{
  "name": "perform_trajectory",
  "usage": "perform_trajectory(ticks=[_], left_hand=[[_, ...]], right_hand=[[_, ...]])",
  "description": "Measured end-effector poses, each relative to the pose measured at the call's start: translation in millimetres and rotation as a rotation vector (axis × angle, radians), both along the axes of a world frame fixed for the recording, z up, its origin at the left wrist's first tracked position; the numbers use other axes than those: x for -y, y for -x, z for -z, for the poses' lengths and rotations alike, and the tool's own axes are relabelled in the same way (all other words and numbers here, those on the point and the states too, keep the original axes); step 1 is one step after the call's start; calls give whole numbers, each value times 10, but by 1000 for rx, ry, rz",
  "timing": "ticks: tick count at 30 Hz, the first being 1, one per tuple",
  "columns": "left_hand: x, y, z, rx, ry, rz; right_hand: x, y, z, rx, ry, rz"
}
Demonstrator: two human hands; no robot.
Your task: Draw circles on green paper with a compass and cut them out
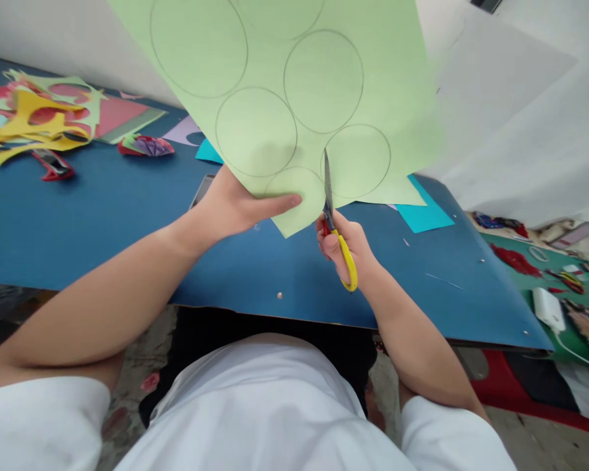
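Note:
A large light green paper sheet [397,85] with several pencilled circles is held up above the blue table. My left hand [240,203] pinches its lower left edge, thumb on top and fingers hidden behind the sheet. In my right hand [348,245] is a pair of scissors [346,258] with yellow and red handles. Their blade points up and lies over the paper between the lowest small circle and the circle on the right. The sheet's lower edge is cut around part of these circles.
Yellow, pink and green paper scraps [39,118] lie at the left, near a red cutter [52,165] and a folded colourful paper piece [146,145]. Blue paper [425,212] lies under the sheet at right. A green table [520,278] holds a white charger [548,309]; a person's hand shows there.

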State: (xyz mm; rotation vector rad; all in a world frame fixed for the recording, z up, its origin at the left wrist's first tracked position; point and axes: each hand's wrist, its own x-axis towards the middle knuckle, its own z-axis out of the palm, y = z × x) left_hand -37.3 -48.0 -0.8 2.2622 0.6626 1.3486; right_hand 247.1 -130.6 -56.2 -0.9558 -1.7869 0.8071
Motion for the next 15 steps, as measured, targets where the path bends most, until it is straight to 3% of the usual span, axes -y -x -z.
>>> perform_trajectory(ticks=[15], left_hand=[[-4, 9, -88, -8, 67, 44]], right_hand=[[25, 16, -101, 41, 60, 15]])
